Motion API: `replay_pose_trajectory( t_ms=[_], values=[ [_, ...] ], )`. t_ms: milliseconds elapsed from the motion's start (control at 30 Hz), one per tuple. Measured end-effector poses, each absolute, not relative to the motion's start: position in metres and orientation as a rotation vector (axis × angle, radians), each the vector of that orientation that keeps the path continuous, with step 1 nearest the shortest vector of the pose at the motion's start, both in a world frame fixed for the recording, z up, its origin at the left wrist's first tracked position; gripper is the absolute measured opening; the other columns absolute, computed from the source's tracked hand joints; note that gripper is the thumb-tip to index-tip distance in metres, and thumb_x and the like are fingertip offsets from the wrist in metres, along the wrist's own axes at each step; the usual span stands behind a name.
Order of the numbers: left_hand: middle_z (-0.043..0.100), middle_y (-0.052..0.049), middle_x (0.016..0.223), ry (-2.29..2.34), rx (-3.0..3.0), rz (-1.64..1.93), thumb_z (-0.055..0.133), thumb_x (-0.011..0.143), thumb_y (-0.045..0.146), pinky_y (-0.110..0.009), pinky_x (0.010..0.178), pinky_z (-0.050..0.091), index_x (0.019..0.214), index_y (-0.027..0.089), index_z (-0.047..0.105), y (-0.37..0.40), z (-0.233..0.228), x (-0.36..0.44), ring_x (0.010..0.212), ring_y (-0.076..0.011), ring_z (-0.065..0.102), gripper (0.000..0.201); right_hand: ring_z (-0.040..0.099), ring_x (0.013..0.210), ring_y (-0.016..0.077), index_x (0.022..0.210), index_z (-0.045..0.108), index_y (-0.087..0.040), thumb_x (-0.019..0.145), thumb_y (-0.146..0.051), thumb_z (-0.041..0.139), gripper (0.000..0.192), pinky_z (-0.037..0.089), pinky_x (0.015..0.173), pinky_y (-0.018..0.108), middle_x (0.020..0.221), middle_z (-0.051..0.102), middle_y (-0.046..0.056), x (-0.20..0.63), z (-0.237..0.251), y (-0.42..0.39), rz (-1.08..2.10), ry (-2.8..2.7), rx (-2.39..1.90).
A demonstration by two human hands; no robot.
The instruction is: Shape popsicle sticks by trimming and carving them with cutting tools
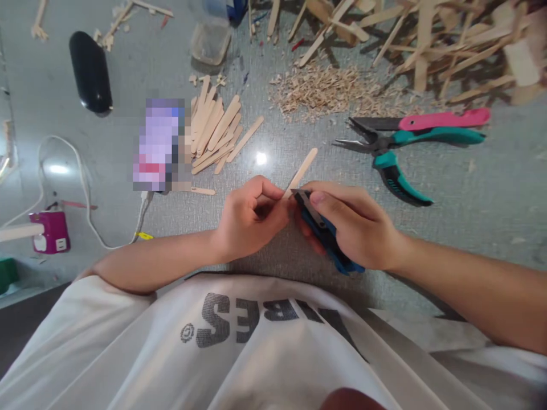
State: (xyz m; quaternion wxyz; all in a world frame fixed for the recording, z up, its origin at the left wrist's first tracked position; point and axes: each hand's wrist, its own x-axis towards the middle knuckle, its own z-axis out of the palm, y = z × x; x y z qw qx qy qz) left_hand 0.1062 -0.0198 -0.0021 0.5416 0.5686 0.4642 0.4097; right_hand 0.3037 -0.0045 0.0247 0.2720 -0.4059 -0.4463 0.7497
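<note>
A pale wooden craft stick (304, 169) slants up and away from the fingers of my left hand (252, 219), which pinch its lower end. My right hand (363, 225) is wrapped round a blue utility knife (327, 239), thumb on its upper side. The tip of the knife's blade (301, 196) is at the stick, close to the left fingertips; whether it cuts into the wood I cannot tell. The lower end of the stick is hidden by my fingers. Beyond my left hand lies a loose pile of similar craft sticks (216, 125).
Teal-handled pliers (387, 145) and a pink-handled knife (444, 119) lie at the right. Behind are wood shavings (329, 91) and heaped wood scraps (427, 45). On the left are a blurred phone (156, 148) with a white cable (88, 199), a black case (90, 71) and a purple adapter (53, 230).
</note>
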Motion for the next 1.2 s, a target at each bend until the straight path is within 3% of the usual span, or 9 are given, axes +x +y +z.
replay_pose_trajectory(
  t_ms=[233,467,667,1033,1200],
  values=[
    [0.065,0.006,0.056,1.202,1.349,0.946,0.075,0.097,0.030,-0.018,0.040,0.036,0.085,0.023,0.054,-0.017,0.002,0.106,0.040,-0.0065,0.052,0.026,0.055,0.044,0.0101,0.079,0.058,-0.022,0.112,-0.039,0.050,0.038,0.041,0.043,0.026,0.066,0.058,-0.002,0.302,0.024,-0.006,2.027,-1.193,-1.055],
    [0.056,0.008,0.051,1.278,1.353,0.929,0.080,0.094,0.040,-0.018,0.041,0.032,0.080,0.022,0.055,-0.018,0.003,0.106,0.039,-0.0056,0.046,0.034,0.054,0.043,0.0086,0.079,0.058,-0.020,0.113,-0.027,0.039,0.040,0.042,0.040,0.022,0.065,0.058,-0.002,0.302,0.024,-0.006,1.981,-1.237,-1.064],
    [0.062,0.005,0.055,1.317,1.469,0.925,0.080,0.094,0.040,-0.017,0.042,0.032,0.080,0.022,0.057,-0.019,0.001,0.105,0.041,-0.0055,0.045,0.033,0.053,0.038,0.0082,0.079,0.057,-0.020,0.111,-0.022,0.039,0.037,0.039,0.034,0.020,0.060,0.058,-0.003,0.298,0.032,-0.007,2.039,-1.167,-1.235],
    [0.054,0.009,0.050,1.252,1.892,0.963,0.071,0.096,0.025,-0.016,0.043,0.031,0.076,0.021,0.054,-0.017,-0.003,0.103,0.041,-0.0045,0.042,0.027,0.047,0.030,0.0100,0.063,0.055,-0.021,0.113,-0.036,0.056,0.052,0.035,0.027,0.024,0.045,0.054,0.000,0.299,0.040,-0.004,2.152,-1.016,-1.378],
    [0.063,0.008,0.054,1.202,2.106,0.953,0.066,0.096,0.017,-0.016,0.048,0.037,0.078,0.021,0.053,-0.017,-0.005,0.100,0.044,-0.0053,0.053,0.022,0.046,0.029,0.0125,0.060,0.056,-0.023,0.112,-0.046,0.056,0.057,0.032,0.027,0.027,0.039,0.052,0.002,0.303,0.038,-0.001,2.191,-1.114,-1.359]
  ],
)
